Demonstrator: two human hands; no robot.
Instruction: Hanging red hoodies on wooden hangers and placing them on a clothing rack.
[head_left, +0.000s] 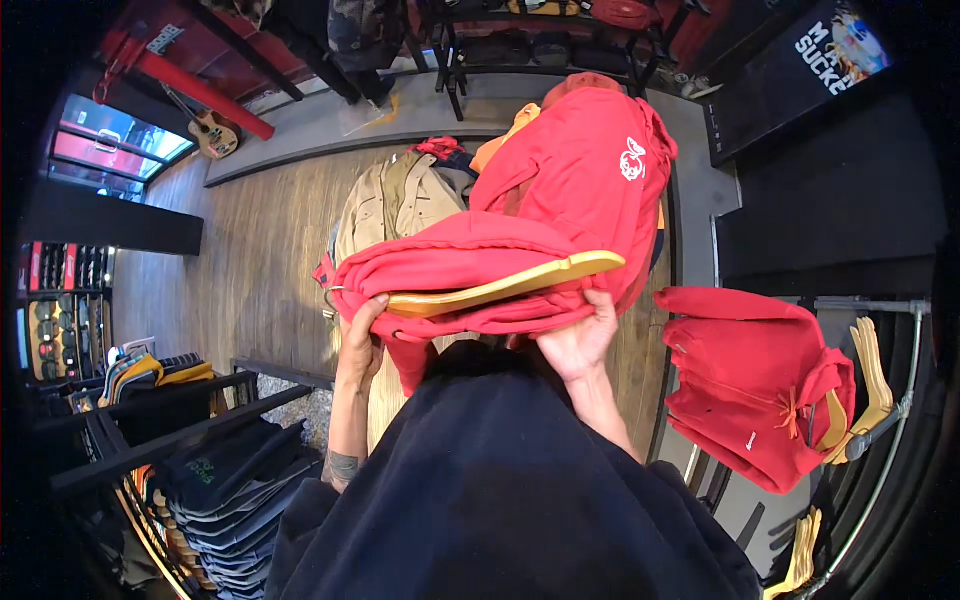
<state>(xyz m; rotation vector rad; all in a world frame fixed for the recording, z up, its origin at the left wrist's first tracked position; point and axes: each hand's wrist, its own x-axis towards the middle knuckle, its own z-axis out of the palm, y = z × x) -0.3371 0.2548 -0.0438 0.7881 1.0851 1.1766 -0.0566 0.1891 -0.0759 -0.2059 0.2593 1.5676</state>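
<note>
Currently we are gripping a red hoodie (560, 190) with both the left hand (360, 335) and right hand (580, 345), fingers curled under; its wooden hanger (510, 285) looks likely to slide out.

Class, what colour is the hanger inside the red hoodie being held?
Yellowish light wood hanger, shown in the head view.

Red hoodie (560, 200) bunched over a tilted wooden hanger (500, 288)
</note>
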